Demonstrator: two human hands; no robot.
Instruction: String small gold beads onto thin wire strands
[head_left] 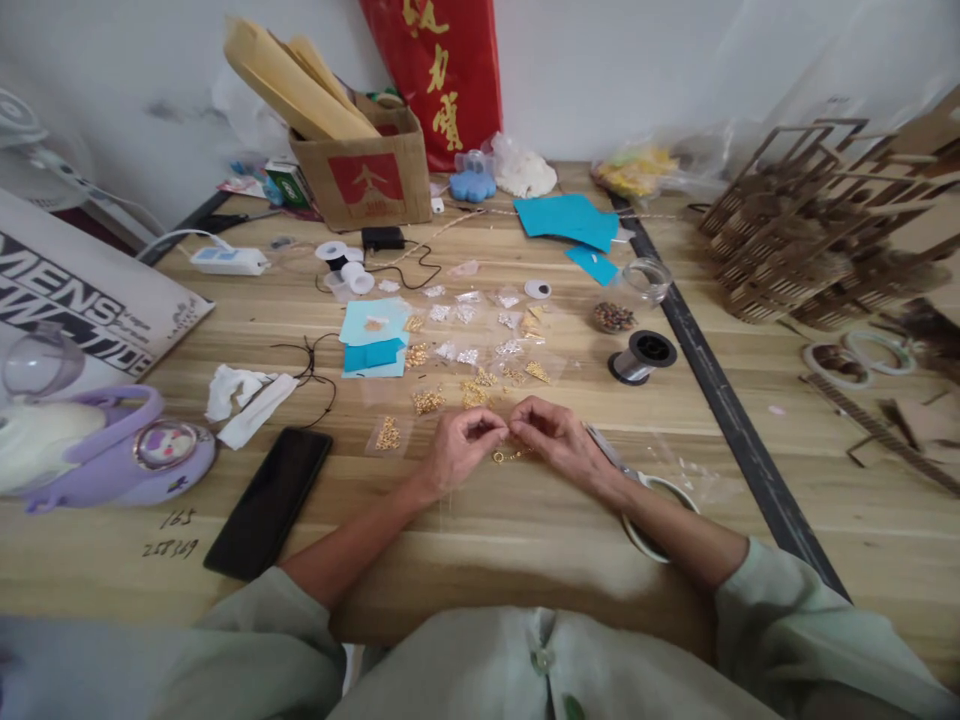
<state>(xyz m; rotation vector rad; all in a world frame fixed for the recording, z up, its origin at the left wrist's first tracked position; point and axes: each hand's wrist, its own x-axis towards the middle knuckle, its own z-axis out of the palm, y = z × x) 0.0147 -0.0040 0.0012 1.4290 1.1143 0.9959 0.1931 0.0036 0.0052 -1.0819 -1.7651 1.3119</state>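
Observation:
My left hand [466,445] and my right hand [559,437] meet at the fingertips over the table, each closed in a pinch. What lies between the fingers is too small to make out. Just below them a short strand of gold beads [516,455] with a small gold ring [498,457] at its end runs toward the right hand. A faint clear thread [448,510] seems to hang under my left hand. Close by are piles of gold beads [429,401] and a bag of gold beads [388,434]. Scissors [651,490] lie partly under my right forearm.
Small bags of silver beads [466,310] lie beyond my hands. A wire spool [643,357] and a jar of dark beads [615,316] stand to the right. At left are a black phone [268,503] and a purple bottle [127,450]. A cardboard box [364,180] stands behind.

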